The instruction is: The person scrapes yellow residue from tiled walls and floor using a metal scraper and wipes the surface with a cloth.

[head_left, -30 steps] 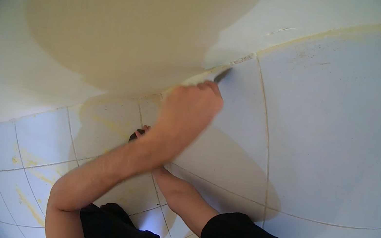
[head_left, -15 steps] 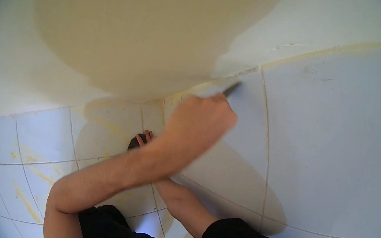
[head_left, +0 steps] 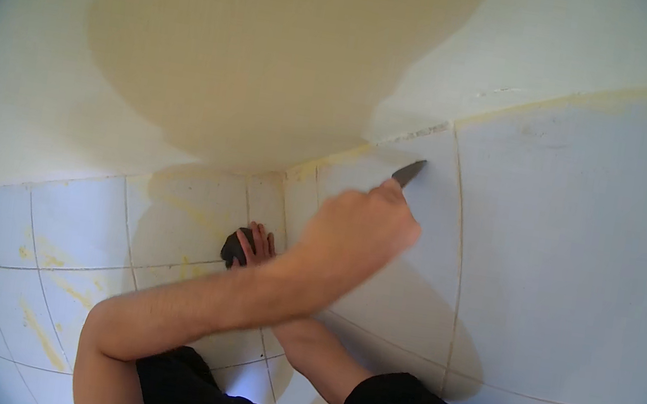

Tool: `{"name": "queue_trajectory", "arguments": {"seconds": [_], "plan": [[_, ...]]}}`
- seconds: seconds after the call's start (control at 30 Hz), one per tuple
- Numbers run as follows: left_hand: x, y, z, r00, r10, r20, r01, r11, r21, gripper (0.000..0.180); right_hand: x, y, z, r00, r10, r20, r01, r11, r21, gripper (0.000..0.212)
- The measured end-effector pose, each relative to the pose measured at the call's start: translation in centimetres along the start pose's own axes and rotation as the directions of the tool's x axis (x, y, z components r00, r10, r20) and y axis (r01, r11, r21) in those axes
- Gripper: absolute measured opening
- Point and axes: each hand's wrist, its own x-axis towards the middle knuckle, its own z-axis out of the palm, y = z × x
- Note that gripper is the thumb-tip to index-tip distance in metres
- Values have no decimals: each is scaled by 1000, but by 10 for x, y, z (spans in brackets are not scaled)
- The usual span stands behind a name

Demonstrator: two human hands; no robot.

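Left hand (head_left: 365, 229) was closed on a grey pointed blade (head_left: 409, 174), just below the yellow-stained seam (head_left: 347, 156) between cream wall (head_left: 582, 40) and white tiles (head_left: 568, 247). Right hand (head_left: 256, 244) met a black rounded object (head_left: 234, 248), grip indeterminable; left forearm (head_left: 225, 298) partly hid right arm (head_left: 317, 357).

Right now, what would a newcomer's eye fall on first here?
Probably the left hand, near the centre, gripping a grey-bladed tool that points up and to the right. Next, just left of centre, the right hand shows past the left forearm, its fingers on a small black object by the white tiles. Then the large brownish shadow on the pale wall, upper left.
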Motion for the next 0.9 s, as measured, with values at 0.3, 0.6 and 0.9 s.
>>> {"name": "queue_trajectory", "arguments": {"seconds": [0.3,0.6,0.9], "plan": [[0,6,5,994,-105,41,104,994,25,14,-1,-30,-4,960,-279,-31,191,729,-657,67],[-9,1,11,994,-57,93,64,996,-67,17,-1,-31,-3,955,-296,-27,201,711,-674,69],[-16,0,28,997,-44,59,47,997,-53,16,-4,-11,-1,980,-200,-12,140,727,-672,73]]}}
